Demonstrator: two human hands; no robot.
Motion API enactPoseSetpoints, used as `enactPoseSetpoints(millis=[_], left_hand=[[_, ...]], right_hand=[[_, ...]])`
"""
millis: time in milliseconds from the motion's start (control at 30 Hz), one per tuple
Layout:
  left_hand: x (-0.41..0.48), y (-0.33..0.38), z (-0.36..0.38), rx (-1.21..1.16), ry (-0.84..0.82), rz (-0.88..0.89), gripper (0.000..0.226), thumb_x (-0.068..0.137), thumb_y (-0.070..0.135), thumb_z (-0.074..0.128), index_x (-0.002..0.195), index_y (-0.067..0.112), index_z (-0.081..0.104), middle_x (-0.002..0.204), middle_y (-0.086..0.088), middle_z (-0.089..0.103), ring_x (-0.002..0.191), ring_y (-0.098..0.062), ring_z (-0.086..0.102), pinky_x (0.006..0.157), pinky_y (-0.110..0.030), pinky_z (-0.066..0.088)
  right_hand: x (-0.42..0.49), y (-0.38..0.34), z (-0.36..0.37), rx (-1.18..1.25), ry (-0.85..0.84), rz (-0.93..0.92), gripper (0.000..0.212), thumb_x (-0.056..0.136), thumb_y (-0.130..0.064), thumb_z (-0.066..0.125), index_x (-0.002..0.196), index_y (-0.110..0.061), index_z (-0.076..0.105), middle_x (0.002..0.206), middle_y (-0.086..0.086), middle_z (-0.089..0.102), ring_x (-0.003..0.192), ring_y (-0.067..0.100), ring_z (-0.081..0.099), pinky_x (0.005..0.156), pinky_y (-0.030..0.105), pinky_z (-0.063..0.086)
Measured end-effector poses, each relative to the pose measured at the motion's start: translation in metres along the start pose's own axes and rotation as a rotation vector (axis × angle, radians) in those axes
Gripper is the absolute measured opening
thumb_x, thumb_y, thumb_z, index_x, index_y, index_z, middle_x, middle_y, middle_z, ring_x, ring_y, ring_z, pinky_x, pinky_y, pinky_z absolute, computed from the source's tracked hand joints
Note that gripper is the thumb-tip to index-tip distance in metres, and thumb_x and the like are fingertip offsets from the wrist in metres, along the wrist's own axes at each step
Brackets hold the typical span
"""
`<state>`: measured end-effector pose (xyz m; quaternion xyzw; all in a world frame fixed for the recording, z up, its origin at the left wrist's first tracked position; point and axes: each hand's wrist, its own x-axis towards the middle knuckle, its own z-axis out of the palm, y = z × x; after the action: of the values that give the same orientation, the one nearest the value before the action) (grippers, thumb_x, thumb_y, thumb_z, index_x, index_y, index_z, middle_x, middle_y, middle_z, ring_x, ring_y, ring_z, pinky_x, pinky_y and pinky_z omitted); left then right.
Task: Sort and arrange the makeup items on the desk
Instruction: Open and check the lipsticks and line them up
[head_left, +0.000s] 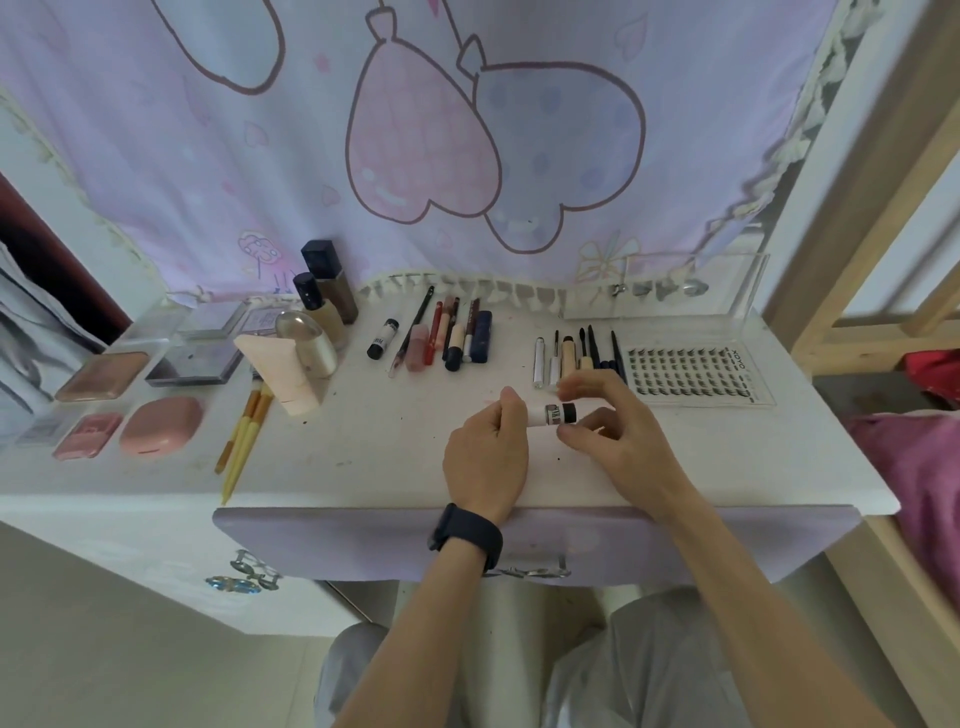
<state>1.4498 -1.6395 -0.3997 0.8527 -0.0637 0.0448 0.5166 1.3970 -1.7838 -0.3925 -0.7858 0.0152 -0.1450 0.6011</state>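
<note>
Pink cartoon curtain (426, 156) backs the tabletop (395, 457), which fills mid-frame. Items sit in groups by type, prob. the sorting logic:
- compacts & palettes (104, 382) at frame left, w/ bottles (332, 291) behind them
- pencils & lip sticks (452, 338) in a row at centre
- brushes & wands (569, 353) right of centre
- lash card (696, 374) far right, w/ a clear acrylic box (675, 312) behind it

Low centre, both grips hold a small white tube (545, 414) at or just over the tabletop; can't tell contact. Left grip (485, 452) wraps the white body. Right grip (608, 415) pinches the black-cap end, likely to check or tighten the cap before the tube joins its twin tube (383, 339) by the pencils.

Hidden or unclear:
- tube's left end sits inside the fist
- label is too small to read
- frame's left edge cuts off the outermost palettes
- box contents are unclear
</note>
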Motion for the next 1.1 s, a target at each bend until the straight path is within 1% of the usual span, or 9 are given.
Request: enactPoseSetpoints(millis=[133,233,333,400,500,667,833,933,1100], left_hand=[[-0.001,0.0,-0.001,-0.013,0.004,0.01,0.056,0.104,0.045,0.036,0.053,0.022,0.034,0.045,0.008,0.035,0.046,-0.009,0.031,0.05,-0.029,0.023],[-0.001,0.0,-0.001,-0.013,0.005,0.014,0.056,0.104,0.045,0.036,0.052,0.023,0.034,0.044,0.009,0.036,0.045,-0.009,0.032,0.049,-0.027,0.022],[0.0,0.0,0.0,-0.013,0.006,0.006,0.056,0.104,0.045,0.036,0.052,0.024,0.036,0.043,0.009,0.036,0.044,-0.009,0.032,0.049,-0.028,0.023],[0.0,0.0,-0.001,-0.018,0.006,0.001,0.056,0.104,0.045,0.036,0.053,0.022,0.037,0.044,0.009,0.035,0.045,-0.009,0.033,0.049,-0.028,0.024],[0.0,0.0,-0.001,-0.019,0.01,-0.003,0.055,0.104,0.046,0.036,0.056,0.02,0.038,0.045,0.009,0.034,0.046,-0.009,0.033,0.05,-0.029,0.025],[0.0,0.001,0.0,-0.035,0.017,-0.02,0.055,0.103,0.048,0.037,0.056,0.02,0.038,0.045,0.009,0.033,0.045,-0.008,0.031,0.05,-0.027,0.024],[0.0,0.0,-0.001,-0.066,0.019,-0.026,0.062,0.102,0.055,0.034,0.061,0.01,0.045,0.051,0.005,0.039,0.048,-0.008,0.032,0.052,-0.028,0.025],[0.0,0.0,-0.003,-0.134,0.02,-0.05,0.064,0.102,0.056,0.034,0.065,0.007,0.051,0.052,0.004,0.044,0.049,-0.008,0.037,0.055,-0.031,0.03],[-0.001,0.001,-0.01,-0.247,0.008,-0.029,0.063,0.099,0.062,0.033,0.057,0.021,0.054,0.052,0.008,0.055,0.048,-0.001,0.045,0.051,-0.012,0.036]], right_hand=[[0.002,-0.003,0.005,-0.038,0.019,0.069,0.025,0.093,-0.056,0.06,0.104,-0.035,0.067,0.083,-0.008,0.074,0.06,0.007,0.06,0.065,0.021,0.05],[0.002,-0.001,0.009,-0.104,0.041,0.035,0.013,0.099,-0.04,0.06,0.096,-0.033,0.07,0.075,-0.007,0.072,0.057,0.005,0.056,0.061,0.018,0.045],[0.001,-0.001,0.002,-0.014,0.0,0.022,0.018,0.095,-0.021,0.068,0.106,-0.035,0.068,0.1,-0.013,0.07,0.068,0.02,0.062,0.071,0.03,0.053],[0.001,-0.003,0.0,0.006,0.007,0.028,0.017,0.096,-0.032,0.067,0.111,-0.039,0.066,0.103,-0.014,0.07,0.069,0.018,0.064,0.074,0.027,0.055],[0.002,-0.001,0.006,-0.083,0.043,0.066,0.019,0.099,-0.049,0.055,0.102,-0.035,0.067,0.083,-0.01,0.074,0.057,0.006,0.055,0.061,0.025,0.048],[0.0,0.001,0.004,-0.025,0.087,0.013,0.01,0.101,-0.026,0.059,0.1,-0.032,0.068,0.085,-0.007,0.072,0.063,0.013,0.057,0.061,0.03,0.049],[-0.002,0.001,0.004,0.025,0.162,-0.025,0.026,0.1,-0.009,0.059,0.108,-0.033,0.065,0.099,-0.016,0.068,0.073,0.014,0.062,0.068,0.024,0.051],[-0.001,0.002,0.002,0.042,0.211,-0.023,0.03,0.101,-0.008,0.057,0.118,-0.032,0.066,0.102,-0.012,0.069,0.073,0.01,0.061,0.067,0.02,0.049],[-0.004,-0.001,0.007,-0.08,0.178,-0.07,0.029,0.098,-0.02,0.064,0.11,-0.046,0.065,0.094,-0.023,0.07,0.08,0.008,0.067,0.068,0.015,0.052]])
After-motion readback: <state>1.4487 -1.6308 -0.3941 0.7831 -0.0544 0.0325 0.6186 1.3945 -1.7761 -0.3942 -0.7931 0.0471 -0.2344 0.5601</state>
